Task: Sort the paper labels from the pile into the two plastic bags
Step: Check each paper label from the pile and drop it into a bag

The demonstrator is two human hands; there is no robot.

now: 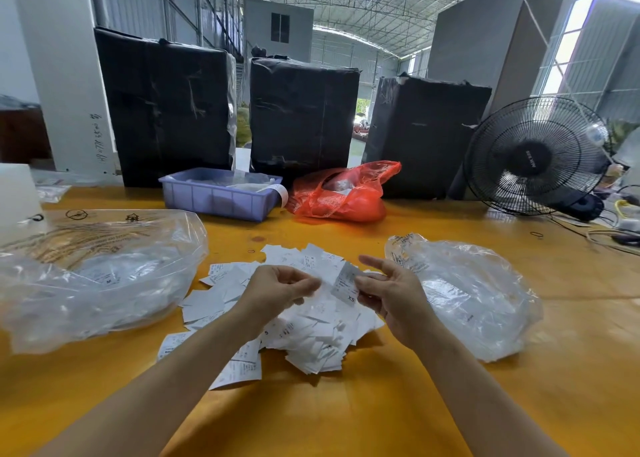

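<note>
Over a yellow table (346,415) in a large metal-roofed shed, we hold both hands above a loose pile of white paper labels (311,328). Our right hand (391,297) pinches a single label (346,283) between thumb and fingers, its printed face tilted toward us. Our left hand (277,288) hovers just beside it with fingers curled; whether it grips a label of its own we cannot tell. A clear plastic bag (97,273) lies open to the left of the pile, with some labels showing through it, and a second clear bag (464,294) lies to the right. Farther back stand a purple tray (218,198), a red plastic bag (343,197), three black-wrapped parcels (301,117) and a black fan (533,155).
</note>
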